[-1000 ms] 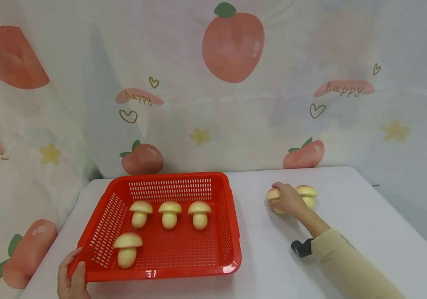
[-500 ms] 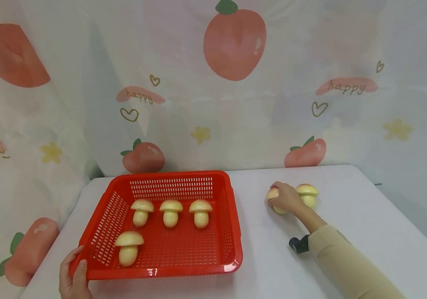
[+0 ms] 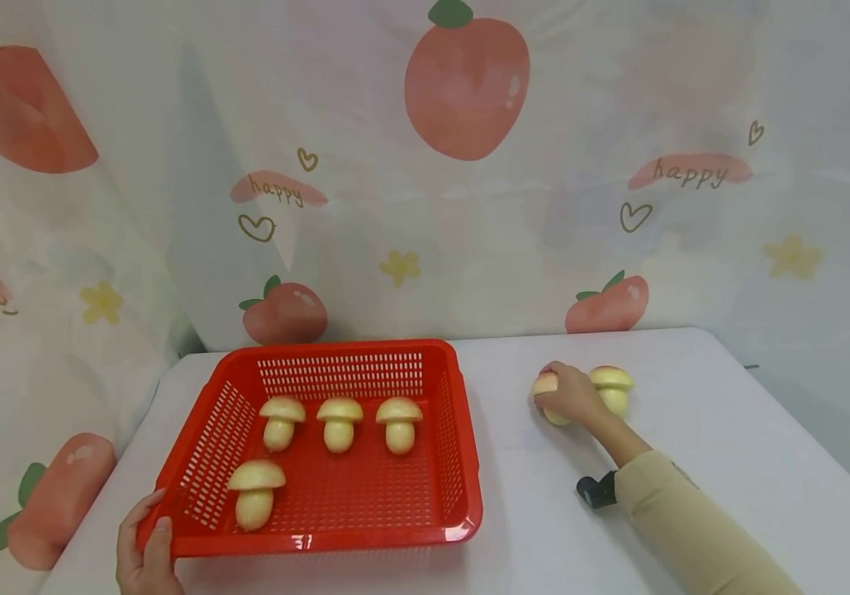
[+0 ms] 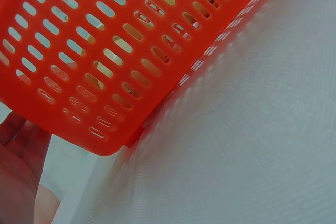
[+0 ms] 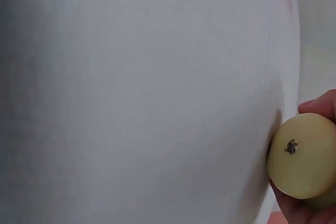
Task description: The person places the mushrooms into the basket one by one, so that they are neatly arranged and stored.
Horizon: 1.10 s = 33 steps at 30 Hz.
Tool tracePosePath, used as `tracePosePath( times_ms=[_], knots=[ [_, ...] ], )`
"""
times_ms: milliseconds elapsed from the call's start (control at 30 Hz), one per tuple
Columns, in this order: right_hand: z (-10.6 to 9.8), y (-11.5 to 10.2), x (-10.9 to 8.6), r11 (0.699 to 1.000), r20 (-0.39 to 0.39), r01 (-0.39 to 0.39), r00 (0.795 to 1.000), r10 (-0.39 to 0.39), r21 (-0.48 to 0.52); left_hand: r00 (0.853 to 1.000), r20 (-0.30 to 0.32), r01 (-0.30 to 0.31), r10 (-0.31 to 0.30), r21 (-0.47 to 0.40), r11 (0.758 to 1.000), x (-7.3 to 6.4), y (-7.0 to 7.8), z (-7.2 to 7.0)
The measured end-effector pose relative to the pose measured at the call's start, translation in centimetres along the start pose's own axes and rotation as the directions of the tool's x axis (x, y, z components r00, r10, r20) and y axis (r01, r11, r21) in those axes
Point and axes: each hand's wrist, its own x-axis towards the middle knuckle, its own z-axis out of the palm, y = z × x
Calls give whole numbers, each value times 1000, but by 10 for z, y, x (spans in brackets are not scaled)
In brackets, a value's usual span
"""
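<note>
Grasp step looks to be in hand: loose mushroom (image 3: 544, 386) is gripped by the right hand (image 3: 572, 395) on the table (image 3: 529, 512), to the right of the basket (image 3: 313, 543). Lift-off can't be confirmed. Next move likely calls for a clean lift with a firm grip on the smooth surface, and for the second mushroom (image 3: 613, 390), just beside the hand, not to be bumped.

Four mushrooms (image 3: 339, 421) are already laid in the basket: three in a row toward the far side, one at near left. Room is left at near right.

Pose: right forearm is angled in from the lower right, covered by a beige sleeve (image 3: 695, 521). Loose mushroom is pinched between curled digits, pale round end with dark speck turned to the wrist camera; finger placement partly hidden. Basket's near left corner is pinched by the left hand (image 3: 145, 552), fingers around the rim, thumb on the near side; basket is presumably being steadied.
</note>
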Motion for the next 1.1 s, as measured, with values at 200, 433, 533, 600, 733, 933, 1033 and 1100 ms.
tracePosePath(
  times_ms=[200, 433, 533, 600, 733, 933, 1033, 1100],
  knots=[
    [0, -1, -1, 1000, -7, -3, 1000, 3, 7, 1000, 3, 3, -3, 35, 999, -1, 0, -1],
    [-4, 0, -2, 999, 2, -6, 1000, 6, 53, 1000, 4, 19, -19, 1, 1000, 0, 1, 0],
    [-4, 1, -2, 997, 19, -18, 1000, 16, 78, 1000, 9, 13, -13, 1, 1000, -1, 1, -1],
    [-5, 1, -3, 996, 22, -22, 1000, 20, 92, 1000, 12, 1, -1, -8, 1000, -2, 1, -2],
    [-11, -6, -3, 990, -20, -2, 1000, 4, 142, 1000, 25, -17, 17, -23, 1000, -2, 2, -2],
    [-28, -32, -7, 966, -59, 22, 998, -7, 258, 1000, 12, 6, -6, -17, 1000, -1, 1, -3],
    [-33, -44, -10, 959, -52, 29, 999, -15, 283, 1000, 12, 5, -5, -20, 1000, 0, 1, -2],
    [-35, -51, -13, 953, -44, 37, 999, -25, 299, 1000, 11, 8, -8, -25, 1000, 0, 1, -1]
  ],
)
